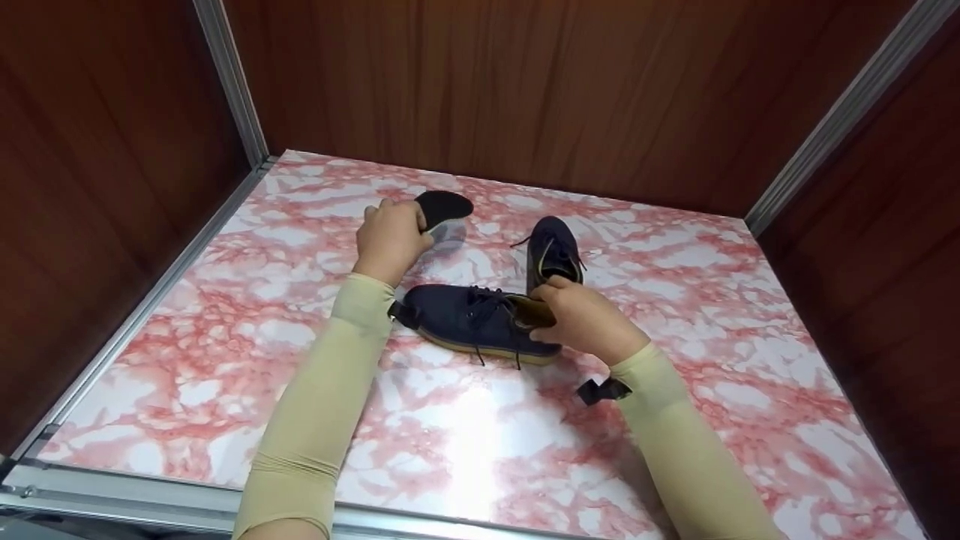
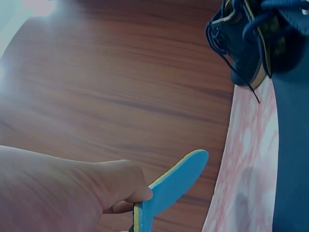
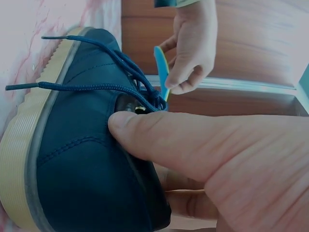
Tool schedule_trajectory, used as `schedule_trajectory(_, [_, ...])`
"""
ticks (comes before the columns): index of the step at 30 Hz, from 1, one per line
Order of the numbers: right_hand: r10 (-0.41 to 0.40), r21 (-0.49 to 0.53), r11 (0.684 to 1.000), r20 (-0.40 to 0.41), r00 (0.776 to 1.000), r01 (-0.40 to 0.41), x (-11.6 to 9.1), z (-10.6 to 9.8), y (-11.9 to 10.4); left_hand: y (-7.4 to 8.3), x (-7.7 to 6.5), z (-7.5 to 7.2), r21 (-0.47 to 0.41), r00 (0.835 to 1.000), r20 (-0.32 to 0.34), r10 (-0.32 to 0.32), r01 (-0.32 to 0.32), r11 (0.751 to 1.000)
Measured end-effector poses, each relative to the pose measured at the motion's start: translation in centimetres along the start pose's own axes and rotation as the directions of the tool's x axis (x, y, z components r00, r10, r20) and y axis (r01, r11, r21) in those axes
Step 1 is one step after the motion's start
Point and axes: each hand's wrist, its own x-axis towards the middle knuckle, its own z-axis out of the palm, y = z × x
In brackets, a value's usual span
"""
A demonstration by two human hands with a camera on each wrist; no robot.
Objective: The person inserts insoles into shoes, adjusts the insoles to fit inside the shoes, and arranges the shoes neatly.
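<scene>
Pinched in my left hand (image 1: 391, 238) is an insole (image 1: 444, 208), dark on its upper face. The left wrist view shows its other face bright blue with a yellow edge, and the thumb pressed against it. My right hand (image 1: 589, 319) grips a navy lace-up shoe (image 1: 457, 315) at the opening. In the right wrist view the thumb lies on the outside of this shoe's collar (image 3: 137, 145), with other fingers partly hidden behind it. The shoe lies sideways, toe to the left, on its tan sole, laces hanging loose.
A second navy shoe (image 1: 553, 251) stands just behind the gripped one, toe toward the back. Both rest on a red-and-white marbled tabletop (image 1: 300, 375). Brown wood-grain panels (image 1: 510, 82) with metal corner posts (image 1: 234, 82) enclose the back and sides.
</scene>
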Motion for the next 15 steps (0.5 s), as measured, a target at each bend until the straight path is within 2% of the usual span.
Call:
schedule_trajectory(9, [-0.057, -0.007, 0.998, -0.06, 0.997, 0.057, -0.2, 0.1, 0.5, 1.4, -0.5, 0.3, 0.014, 0.999, 0.005, 0.042, -0.042, 0.999])
schedule_trajectory(15, [-0.007, 0.033, 0.999, -0.039, 0.999, 0.008, -0.2, 0.0, 0.4, 1.8, -0.7, 0.2, 0.025, 0.998, 0.022, 0.054, -0.054, 0.998])
